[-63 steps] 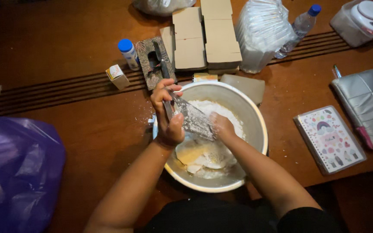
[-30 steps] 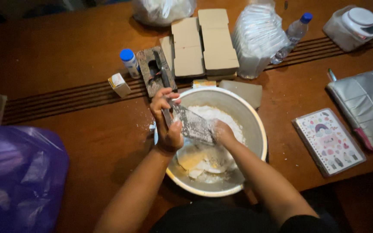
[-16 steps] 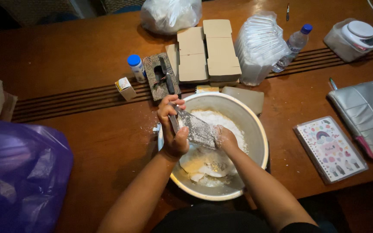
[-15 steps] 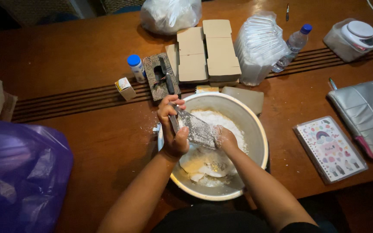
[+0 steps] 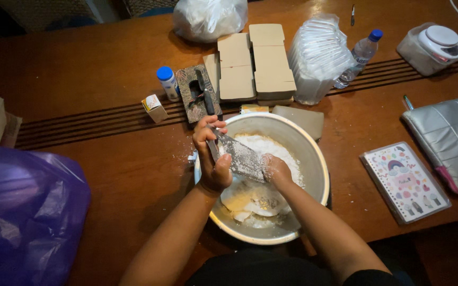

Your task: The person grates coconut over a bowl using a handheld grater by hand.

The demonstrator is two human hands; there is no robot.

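Left hand (image 5: pixel 214 159): fingers closed about the handle end of a flat metal grater (image 5: pixel 239 157), which slanted down across a wide metal bowl (image 5: pixel 314 159); right hand (image 5: pixel 274 168): dusted white, curled against the grater's lower edge, though whether it pinched a piece there could not be told; white powder (image 5: pixel 276 151) heaped at the bowl's far side, pale yellowish lumps (image 5: pixel 242 201) lying nearer the body; risks, as judged: knuckles of the right hand sat close to the grater's face and could scrape if the stroke slipped; the bowl, pressed from one side, could tip or slide; powder had already dusted the table at the bowl's left rim, and more could spill; surface: dark brown wooden table (image 5: pixel 107 164) with a band of dark stripes; beyond the bowl, tan blocks (image 5: pixel 253 63), a small blue-capped bottle (image 5: pixel 167 82), a small carton (image 5: pixel 155 107), a water bottle (image 5: pixel 360 55), clear bags; right, a patterned notebook (image 5: pixel 404 181) and silver pouch (image 5: pixel 449 137); left, a purple plastic bag (image 5: pixel 22 217); room dim, warmly lit.
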